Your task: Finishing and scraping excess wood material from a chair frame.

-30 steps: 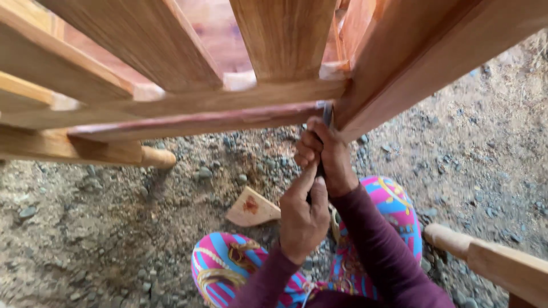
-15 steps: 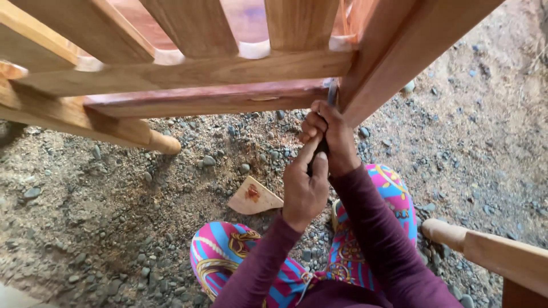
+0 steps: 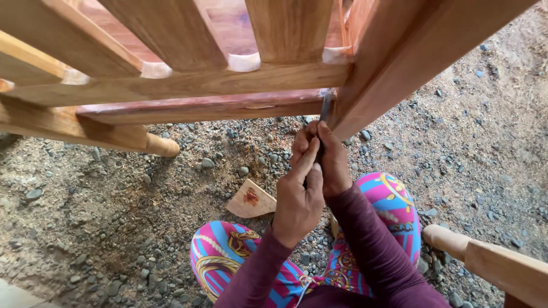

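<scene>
Both hands are closing together on one slim tool (image 3: 323,122) — a thin, dark, flat-bladed thing whose handle is hidden inside the grip. The left hand (image 3: 298,197) is sitting lower, its fingers (image 3: 305,165) stretching straight up along the shaft with the thumb lying beside them, so the grip is narrow and flat rather than a fist. The right hand (image 3: 330,159) is wrapping around the tool just above, fingers curled tight, knuckles touching the left hand's fingertips. Neither hand is showing any gap; both are clamping the same tool.

The blade is rising out of the hands and its tip is pressing into the corner where a reddish lower rail (image 3: 205,107) is meeting a thick slanting post (image 3: 399,63) of the wooden frame (image 3: 171,82). The tip itself is too thin to tell apart from the joint. The frame is pale orange-brown wood with upright slats above the rail, and whitish filler is showing at the slat bases.

Below the hands, a small wedge of wood (image 3: 251,201) with a red-brown smear is lying on the gravel ground (image 3: 103,199), just beside the person's knee — patterned trousers (image 3: 228,251) in pink, blue and yellow. A rounded wooden leg end (image 3: 451,239) is jutting in at the lower right, well apart from the hands.
</scene>
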